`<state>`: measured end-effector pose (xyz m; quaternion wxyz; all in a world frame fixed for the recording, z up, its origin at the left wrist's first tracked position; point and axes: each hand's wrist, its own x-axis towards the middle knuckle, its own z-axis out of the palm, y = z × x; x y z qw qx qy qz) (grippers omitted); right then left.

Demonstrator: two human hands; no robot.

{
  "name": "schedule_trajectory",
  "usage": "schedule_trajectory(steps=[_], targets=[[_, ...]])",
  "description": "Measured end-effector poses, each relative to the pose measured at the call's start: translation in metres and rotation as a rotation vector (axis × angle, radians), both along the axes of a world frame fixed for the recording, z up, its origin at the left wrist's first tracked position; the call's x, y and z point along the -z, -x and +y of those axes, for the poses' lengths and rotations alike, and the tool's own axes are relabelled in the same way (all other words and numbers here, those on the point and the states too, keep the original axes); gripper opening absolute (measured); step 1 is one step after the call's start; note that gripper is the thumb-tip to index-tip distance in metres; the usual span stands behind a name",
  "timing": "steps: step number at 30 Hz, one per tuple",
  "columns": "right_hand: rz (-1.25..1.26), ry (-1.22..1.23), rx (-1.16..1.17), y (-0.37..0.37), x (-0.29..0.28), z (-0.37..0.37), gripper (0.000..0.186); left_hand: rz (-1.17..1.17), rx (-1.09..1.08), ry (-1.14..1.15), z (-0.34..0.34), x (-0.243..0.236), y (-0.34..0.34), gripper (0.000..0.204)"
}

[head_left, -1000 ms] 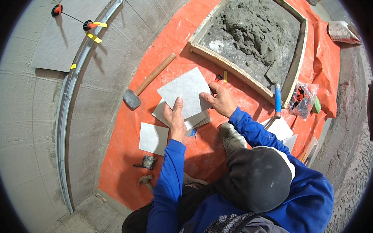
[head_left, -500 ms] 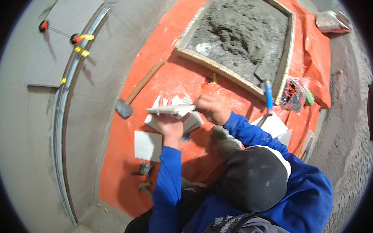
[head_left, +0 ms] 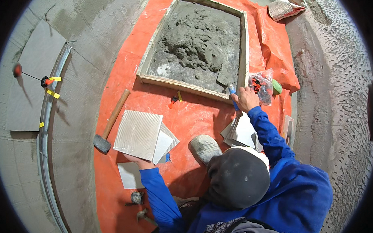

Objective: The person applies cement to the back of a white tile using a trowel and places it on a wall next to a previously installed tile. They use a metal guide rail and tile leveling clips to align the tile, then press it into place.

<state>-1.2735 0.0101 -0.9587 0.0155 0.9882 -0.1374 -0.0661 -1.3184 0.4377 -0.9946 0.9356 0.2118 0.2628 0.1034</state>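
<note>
My left hand (head_left: 142,162) supports a square tile (head_left: 138,133) from below, at its near edge. The tile's ridged back faces up, and most of my left fingers are hidden beneath it. At the corner of the mortar box, my right hand (head_left: 247,99) is closed round the blue handle of a trowel (head_left: 233,92). The trowel's blade lies on the grey mortar (head_left: 198,44) inside the wooden frame (head_left: 185,88). Other tiles (head_left: 165,142) lie fanned out under the held one, and another pale tile (head_left: 131,176) rests nearer to me.
A mallet (head_left: 110,123) lies at the left on the orange sheet (head_left: 188,174). More tiles (head_left: 242,131) are stacked at the right, near a plastic bag (head_left: 262,87) and a green sponge (head_left: 277,87). A tape measure (head_left: 136,197) and a hammer (head_left: 142,214) lie nearby. A metal strip (head_left: 46,162) runs along the left.
The tile, seen edge-on before, now shows its ridged back upward in my left hand. My right hand has left it and moved right onto the trowel's handle. The whole view has shifted.
</note>
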Motion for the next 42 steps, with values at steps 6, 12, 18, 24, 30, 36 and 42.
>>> schedule_trajectory(steps=[6, 12, 18, 24, 30, 36, 42], targets=[[0.223, -0.151, 0.124, -0.023, 0.040, -0.023, 0.056, 0.067, -0.064, -0.008, 0.008, -0.008, -0.001, 0.065], [0.175, -0.489, 0.225, -0.041, 0.044, -0.056, 0.027, -0.032, -0.038, 0.055, 0.021, -0.007, 0.007, 0.065], [0.047, -0.814, 0.252, -0.080, 0.068, -0.026, 0.026, -0.054, -0.029, 0.068, 0.013, -0.005, 0.004, 0.065], [0.017, -1.207, 0.422, -0.099, 0.068, -0.026, 0.031, -0.043, -0.046, 0.066, 0.004, -0.004, 0.000, 0.065], [-0.106, -1.455, 0.401, -0.075, 0.058, -0.036, 0.043, -0.093, -0.051, 0.082, 0.007, -0.010, 0.005, 0.066], [-0.166, -1.444, 0.153, -0.063, -0.018, -0.027, 0.048, -0.256, 0.010, 0.134, -0.002, -0.014, -0.009, 0.066], [-0.181, -1.534, -0.064, -0.036, -0.129, 0.043, 0.053, -0.316, -0.021, 0.311, -0.007, 0.001, -0.030, 0.066]])
